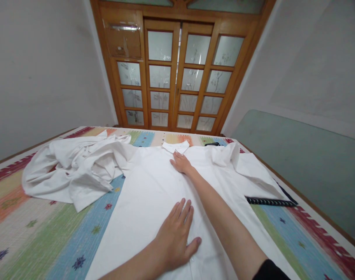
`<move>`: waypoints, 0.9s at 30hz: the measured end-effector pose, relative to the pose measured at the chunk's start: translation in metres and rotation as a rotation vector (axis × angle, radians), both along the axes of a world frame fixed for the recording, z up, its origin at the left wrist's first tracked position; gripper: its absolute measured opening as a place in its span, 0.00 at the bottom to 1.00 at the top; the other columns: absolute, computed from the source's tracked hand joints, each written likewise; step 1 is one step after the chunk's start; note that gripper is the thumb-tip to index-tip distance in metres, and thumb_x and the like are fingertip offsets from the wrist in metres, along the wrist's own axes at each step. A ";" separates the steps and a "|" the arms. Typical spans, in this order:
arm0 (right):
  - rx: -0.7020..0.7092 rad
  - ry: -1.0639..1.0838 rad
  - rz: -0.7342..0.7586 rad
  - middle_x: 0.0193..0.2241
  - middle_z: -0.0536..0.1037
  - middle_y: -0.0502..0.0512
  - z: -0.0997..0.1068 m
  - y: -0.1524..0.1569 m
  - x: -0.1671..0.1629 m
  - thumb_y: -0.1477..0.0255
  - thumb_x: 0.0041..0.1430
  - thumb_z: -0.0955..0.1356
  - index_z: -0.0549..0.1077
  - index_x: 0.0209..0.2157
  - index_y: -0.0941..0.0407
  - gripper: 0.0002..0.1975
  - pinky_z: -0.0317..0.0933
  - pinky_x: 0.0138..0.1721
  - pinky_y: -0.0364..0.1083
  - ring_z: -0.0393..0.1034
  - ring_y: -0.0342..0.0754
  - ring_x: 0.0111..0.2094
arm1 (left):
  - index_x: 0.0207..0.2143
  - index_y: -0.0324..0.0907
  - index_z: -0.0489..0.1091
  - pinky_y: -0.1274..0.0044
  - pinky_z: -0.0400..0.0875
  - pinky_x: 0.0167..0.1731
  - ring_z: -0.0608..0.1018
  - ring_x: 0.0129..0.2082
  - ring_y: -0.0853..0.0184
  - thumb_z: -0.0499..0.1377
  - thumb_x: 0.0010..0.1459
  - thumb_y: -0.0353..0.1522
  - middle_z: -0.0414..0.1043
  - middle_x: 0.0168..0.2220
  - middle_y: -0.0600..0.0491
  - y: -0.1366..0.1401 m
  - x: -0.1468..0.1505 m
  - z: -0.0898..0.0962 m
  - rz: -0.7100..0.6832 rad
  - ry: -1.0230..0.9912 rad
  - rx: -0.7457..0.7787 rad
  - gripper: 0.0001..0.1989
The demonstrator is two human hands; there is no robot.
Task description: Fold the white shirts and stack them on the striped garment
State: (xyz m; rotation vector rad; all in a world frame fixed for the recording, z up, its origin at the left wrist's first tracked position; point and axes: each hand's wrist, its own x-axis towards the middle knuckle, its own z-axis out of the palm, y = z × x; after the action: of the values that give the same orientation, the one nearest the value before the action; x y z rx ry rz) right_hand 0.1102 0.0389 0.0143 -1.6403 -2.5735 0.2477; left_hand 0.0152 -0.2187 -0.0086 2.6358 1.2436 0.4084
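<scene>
A white collared shirt (148, 194) lies spread out flat before me, its collar (175, 147) at the far end. My left hand (179, 233) rests palm down on the lower middle of the shirt, fingers stretched and thumb out to the side. Farther up, my right hand (181, 161) lies flat just below the collar, its fingertips at the collar's edge. Neither hand grips anything. The shirt's right sleeve (253, 171) is partly folded and rumpled. My right forearm covers part of the shirt front.
A crumpled heap of white cloth (78, 167) lies at the left. Beneath is a striped, flower-patterned bed cover (78, 237). A dark striped item (270, 201) shows under the right sleeve, and a small black object (212, 144) beyond the shoulder. A pale green headboard-like panel (296, 155) borders the right.
</scene>
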 end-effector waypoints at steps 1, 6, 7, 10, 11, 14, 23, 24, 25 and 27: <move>-0.002 -0.001 -0.013 0.70 0.47 0.65 0.000 0.000 -0.002 0.61 0.70 0.53 0.51 0.68 0.66 0.32 0.35 0.67 0.52 0.39 0.53 0.70 | 0.69 0.34 0.44 0.59 0.48 0.67 0.45 0.70 0.50 0.43 0.67 0.48 0.41 0.70 0.40 0.000 0.000 -0.001 0.000 0.000 0.000 0.37; 0.009 0.003 -0.089 0.70 0.44 0.65 -0.003 -0.001 -0.013 0.59 0.70 0.52 0.51 0.68 0.67 0.33 0.34 0.66 0.55 0.37 0.55 0.70 | 0.70 0.37 0.39 0.58 0.49 0.67 0.44 0.70 0.50 0.44 0.67 0.48 0.41 0.71 0.41 0.000 0.000 -0.001 -0.008 -0.021 0.010 0.38; 0.017 0.007 -0.106 0.70 0.44 0.66 -0.004 -0.001 -0.015 0.59 0.69 0.52 0.51 0.67 0.67 0.34 0.33 0.66 0.56 0.37 0.55 0.70 | 0.70 0.36 0.39 0.58 0.49 0.67 0.44 0.70 0.50 0.44 0.67 0.48 0.41 0.71 0.41 0.000 0.000 0.000 -0.008 -0.019 -0.001 0.38; 0.039 0.022 -0.144 0.70 0.46 0.65 -0.005 -0.002 -0.020 0.57 0.68 0.51 0.51 0.67 0.65 0.35 0.34 0.66 0.58 0.39 0.57 0.69 | 0.70 0.36 0.39 0.58 0.50 0.67 0.44 0.70 0.50 0.44 0.67 0.48 0.40 0.71 0.42 0.000 0.000 0.001 -0.005 -0.023 -0.016 0.38; 0.042 0.026 -0.150 0.70 0.46 0.65 -0.004 -0.003 -0.021 0.56 0.68 0.51 0.52 0.67 0.65 0.35 0.34 0.66 0.58 0.39 0.57 0.69 | 0.71 0.37 0.38 0.58 0.50 0.67 0.44 0.70 0.50 0.44 0.67 0.48 0.39 0.71 0.43 0.000 0.001 0.001 -0.005 -0.030 -0.012 0.38; 0.034 0.034 -0.154 0.70 0.46 0.62 -0.003 -0.004 -0.021 0.56 0.68 0.51 0.52 0.68 0.63 0.34 0.33 0.66 0.59 0.40 0.57 0.69 | 0.71 0.39 0.35 0.58 0.49 0.67 0.43 0.70 0.51 0.45 0.67 0.47 0.38 0.71 0.44 0.000 0.000 0.000 -0.006 -0.046 0.006 0.38; -0.003 0.034 -0.200 0.71 0.44 0.60 -0.001 0.000 -0.025 0.53 0.67 0.50 0.50 0.69 0.61 0.37 0.29 0.65 0.64 0.39 0.62 0.69 | 0.71 0.37 0.37 0.59 0.48 0.68 0.44 0.70 0.51 0.46 0.66 0.48 0.38 0.71 0.44 0.000 -0.001 0.000 -0.001 -0.030 -0.013 0.39; -0.001 0.037 -0.206 0.70 0.45 0.60 -0.002 0.001 -0.025 0.54 0.66 0.50 0.50 0.69 0.60 0.36 0.29 0.65 0.64 0.39 0.62 0.69 | 0.71 0.38 0.37 0.59 0.48 0.68 0.44 0.70 0.51 0.46 0.66 0.48 0.38 0.71 0.44 0.000 -0.001 0.000 0.000 -0.031 -0.012 0.39; 0.000 0.040 -0.213 0.70 0.45 0.61 -0.002 0.002 -0.026 0.54 0.66 0.50 0.50 0.69 0.60 0.36 0.29 0.65 0.65 0.39 0.62 0.69 | 0.71 0.38 0.36 0.59 0.48 0.68 0.44 0.70 0.51 0.46 0.66 0.48 0.38 0.71 0.44 0.000 -0.001 0.000 -0.001 -0.035 -0.008 0.39; 0.004 0.044 -0.223 0.70 0.45 0.61 -0.002 0.003 -0.028 0.54 0.66 0.50 0.50 0.69 0.59 0.36 0.29 0.65 0.65 0.40 0.61 0.69 | 0.71 0.39 0.35 0.59 0.49 0.68 0.44 0.70 0.51 0.46 0.66 0.48 0.38 0.71 0.45 0.000 -0.001 0.001 -0.002 -0.048 0.005 0.39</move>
State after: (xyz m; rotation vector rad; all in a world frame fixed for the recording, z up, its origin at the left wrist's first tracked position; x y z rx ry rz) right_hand 0.0823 0.0423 0.0119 -1.8782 -2.3318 0.2587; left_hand 0.0141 -0.2191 -0.0081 2.6156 1.2268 0.4719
